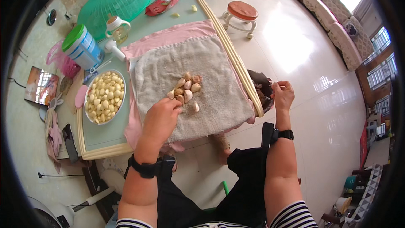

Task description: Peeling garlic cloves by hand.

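Observation:
Unpeeled garlic cloves (188,85) lie in a small cluster on a grey towel (208,117), which rests over a pink cloth (177,36) on the table. My left hand (162,117) reaches over the towel, its fingertips at the near edge of the cluster; whether it grips a clove is hidden. Past the table's right edge, my right hand (283,94) is raised beside a dark bin (267,104) with scraps in it. Its thumb and fingers are pinched together; anything between them is too small to tell. A white bowl (124,90) of peeled garlic cloves (106,96) stands left of the towel.
A green-lidded tub (84,49), a baby bottle (118,30) and a green mesh food cover (115,3) stand at the back left. A red package (167,0) lies at the far side. Cream padding (227,50) lines the table's edge. A round stool (242,11) stands beyond.

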Demonstrator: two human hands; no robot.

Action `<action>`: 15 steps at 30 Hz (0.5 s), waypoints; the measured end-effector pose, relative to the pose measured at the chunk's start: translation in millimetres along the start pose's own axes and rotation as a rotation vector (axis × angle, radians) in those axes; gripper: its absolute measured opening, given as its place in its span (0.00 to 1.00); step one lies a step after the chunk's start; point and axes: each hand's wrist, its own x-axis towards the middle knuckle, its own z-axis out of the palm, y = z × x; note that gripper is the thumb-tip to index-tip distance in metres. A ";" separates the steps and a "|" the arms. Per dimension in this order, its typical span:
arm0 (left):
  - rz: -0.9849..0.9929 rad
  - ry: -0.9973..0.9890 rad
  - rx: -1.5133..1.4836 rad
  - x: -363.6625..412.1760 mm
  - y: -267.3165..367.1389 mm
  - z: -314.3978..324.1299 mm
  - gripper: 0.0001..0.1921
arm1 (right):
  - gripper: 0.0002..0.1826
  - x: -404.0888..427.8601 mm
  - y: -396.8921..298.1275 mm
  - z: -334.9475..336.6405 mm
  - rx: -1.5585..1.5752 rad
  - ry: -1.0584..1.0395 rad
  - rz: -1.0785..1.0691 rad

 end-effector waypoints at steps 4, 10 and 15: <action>0.004 -0.017 -0.009 4.2 3.0 4.4 0.09 | 0.08 20.3 33.7 -6.5 -0.243 0.078 -0.095; -0.054 0.028 -0.011 3.8 -6.0 -4.5 0.08 | 0.10 25.0 40.7 -0.8 -0.160 0.123 -0.163; -0.033 0.114 -0.076 5.4 -11.9 -11.3 0.13 | 0.14 -7.0 -20.8 -3.2 -0.196 -0.079 -0.243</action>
